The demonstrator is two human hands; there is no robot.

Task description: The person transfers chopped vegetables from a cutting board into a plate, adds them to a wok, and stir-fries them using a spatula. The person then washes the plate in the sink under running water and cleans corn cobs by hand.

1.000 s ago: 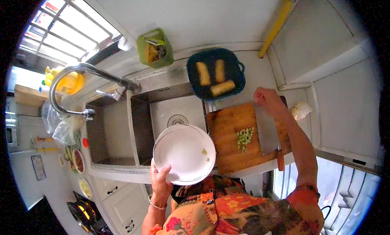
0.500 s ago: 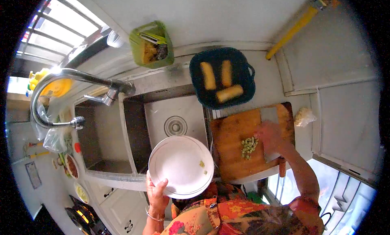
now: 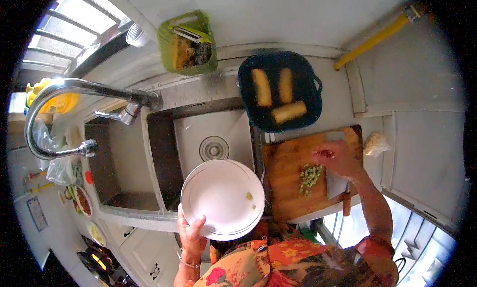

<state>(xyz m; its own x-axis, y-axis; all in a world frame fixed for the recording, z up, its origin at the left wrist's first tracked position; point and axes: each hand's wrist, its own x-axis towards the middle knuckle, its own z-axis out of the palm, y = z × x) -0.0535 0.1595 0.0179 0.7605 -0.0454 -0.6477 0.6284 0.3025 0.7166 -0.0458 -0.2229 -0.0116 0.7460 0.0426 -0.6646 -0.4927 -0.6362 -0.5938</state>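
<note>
My left hand [image 3: 193, 235] grips white plates [image 3: 221, 197] by the near rim, thumb on top; a doubled rim suggests a stack. A few green bits lie on the upper plate. Over the wooden cutting board [image 3: 290, 187], my right hand [image 3: 335, 159] hovers at the cleaver's [image 3: 337, 186] blade, just beyond a small heap of chopped green pieces [image 3: 310, 178]. Its fingers are blurred, with a reddish patch among them, so their grip is unclear. The cleaver lies flat, its wooden handle toward my body.
A dark blue basin [image 3: 280, 91] holding three yellowish pieces stands behind the board. To the left are the double sink [image 3: 208, 133] and its curved faucet [image 3: 79, 86]. A green container [image 3: 186, 43] with a peeler sits at the back, and a small plastic bag [image 3: 376, 144] lies right of the board.
My right hand has shifted slightly along the cleaver blade, away from my body, uncovering more of the blade. The plates stay in my left hand; the whole view has shifted a little.
</note>
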